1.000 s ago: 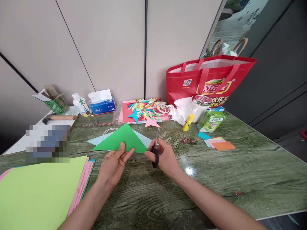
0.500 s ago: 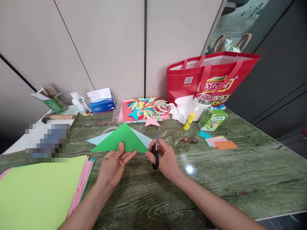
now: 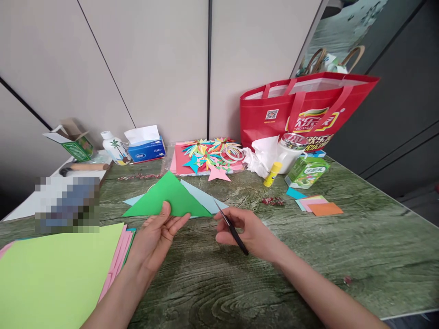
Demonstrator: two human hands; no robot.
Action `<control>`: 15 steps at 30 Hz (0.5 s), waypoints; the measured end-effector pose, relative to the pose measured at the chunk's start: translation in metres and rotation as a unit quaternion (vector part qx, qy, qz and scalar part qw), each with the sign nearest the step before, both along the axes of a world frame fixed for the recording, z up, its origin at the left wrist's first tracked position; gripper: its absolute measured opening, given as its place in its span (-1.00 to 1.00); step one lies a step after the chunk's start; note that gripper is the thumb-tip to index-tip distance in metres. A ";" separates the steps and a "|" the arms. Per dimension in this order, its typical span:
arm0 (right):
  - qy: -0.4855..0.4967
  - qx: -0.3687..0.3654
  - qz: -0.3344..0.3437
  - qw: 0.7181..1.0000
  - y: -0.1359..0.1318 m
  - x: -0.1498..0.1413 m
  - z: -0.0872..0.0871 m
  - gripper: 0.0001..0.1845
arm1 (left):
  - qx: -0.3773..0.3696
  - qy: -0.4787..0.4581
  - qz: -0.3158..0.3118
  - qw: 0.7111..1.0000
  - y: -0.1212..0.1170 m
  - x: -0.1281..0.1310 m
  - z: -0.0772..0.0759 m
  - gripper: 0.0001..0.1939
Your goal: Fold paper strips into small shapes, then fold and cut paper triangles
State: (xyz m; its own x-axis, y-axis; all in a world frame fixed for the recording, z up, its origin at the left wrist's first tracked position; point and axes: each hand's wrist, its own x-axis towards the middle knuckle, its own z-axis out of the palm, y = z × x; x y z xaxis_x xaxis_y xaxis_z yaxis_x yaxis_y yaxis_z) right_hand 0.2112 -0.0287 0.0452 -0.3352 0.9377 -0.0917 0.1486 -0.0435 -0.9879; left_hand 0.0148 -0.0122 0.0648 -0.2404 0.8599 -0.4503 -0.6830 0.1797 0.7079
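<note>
My left hand (image 3: pixel 159 233) pinches a green sheet of paper (image 3: pixel 169 196), folded into a triangle, along its lower edge, thumb in front and fingers behind. Its peak points away from me. In my right hand (image 3: pixel 245 233) is a pair of scissors (image 3: pixel 233 230) with black handles, blades slanting up and left. The blade tips lie close to the right corner of the green triangle, and my right fingers are apart from the paper. Behind the triangle lies a light blue paper (image 3: pixel 202 197), partly covered by it.
A stack of coloured sheets (image 3: pixel 55 274) lies at the left front. Toward the wall are a pink paper star (image 3: pixel 218 173), a glue stick (image 3: pixel 273 174), a white mug (image 3: pixel 290 155), a green drink carton (image 3: pixel 307 172) and a red bag (image 3: pixel 267 103). Small paper pieces (image 3: pixel 325 209) lie to the right.
My right hand has let go of the triangle's right corner and moved slightly right. The scissors have swung from near upright to slanting left. My left hand and the green paper shifted a little left.
</note>
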 end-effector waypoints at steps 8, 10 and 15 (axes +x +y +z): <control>0.021 -0.089 0.094 0.991 -0.007 0.008 0.002 -0.57 | -0.034 -0.012 0.006 0.999 0.002 0.000 0.005 -0.66; 0.027 -0.092 0.101 0.990 -0.007 0.007 0.003 -0.58 | -0.033 -0.016 0.003 0.999 0.001 0.000 0.004 -0.67; 0.035 -0.101 0.107 0.988 -0.007 0.005 0.006 -0.58 | -0.034 -0.019 -0.001 0.999 0.001 0.000 0.002 -0.67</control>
State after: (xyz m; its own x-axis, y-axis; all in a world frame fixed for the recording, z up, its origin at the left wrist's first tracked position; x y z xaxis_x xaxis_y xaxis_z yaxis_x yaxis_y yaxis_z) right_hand 0.2165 -0.0353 0.0513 -0.5362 0.8094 -0.2396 0.1075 -0.2160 -0.9704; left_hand 0.0145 -0.0115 0.0672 -0.2200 0.8280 -0.5158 -0.7089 0.2275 0.6676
